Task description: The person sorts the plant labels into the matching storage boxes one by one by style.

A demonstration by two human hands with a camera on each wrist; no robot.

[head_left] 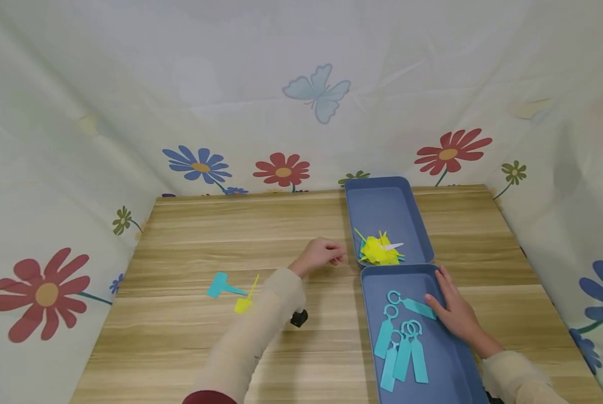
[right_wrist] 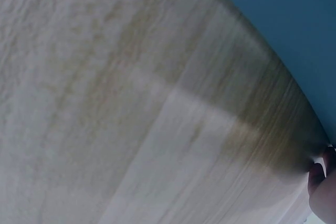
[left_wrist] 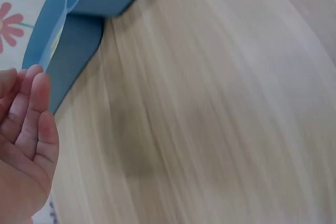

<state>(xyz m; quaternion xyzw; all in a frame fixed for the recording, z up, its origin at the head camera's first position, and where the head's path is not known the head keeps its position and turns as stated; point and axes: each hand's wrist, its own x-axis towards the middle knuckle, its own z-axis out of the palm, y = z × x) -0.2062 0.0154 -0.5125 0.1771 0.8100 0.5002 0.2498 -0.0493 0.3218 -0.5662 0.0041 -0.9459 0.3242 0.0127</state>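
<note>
My left hand (head_left: 320, 255) hovers by the left wall of the far blue tray (head_left: 382, 205), fingers loosely bent. Nothing shows between its fingers (left_wrist: 39, 95) in the left wrist view. A heap of yellow plant labels (head_left: 381, 251), with some turquoise and a white one, lies in that tray's near end. My right hand (head_left: 456, 314) holds the right rim of the near blue tray (head_left: 452, 370), thumb on the inner side. Turquoise hook-topped plant labels (head_left: 404, 359) lie inside this tray. The right wrist view shows only part of the fingers (right_wrist: 316, 178) at the tray's edge.
Left of my left forearm, a turquoise T-shaped label (head_left: 221, 285) and a yellow label (head_left: 243, 304) lie on the wooden table (head_left: 180, 336). A small black object (head_left: 299, 318) shows beside the left sleeve. Flower-printed cloth (head_left: 230, 101) hangs round the table.
</note>
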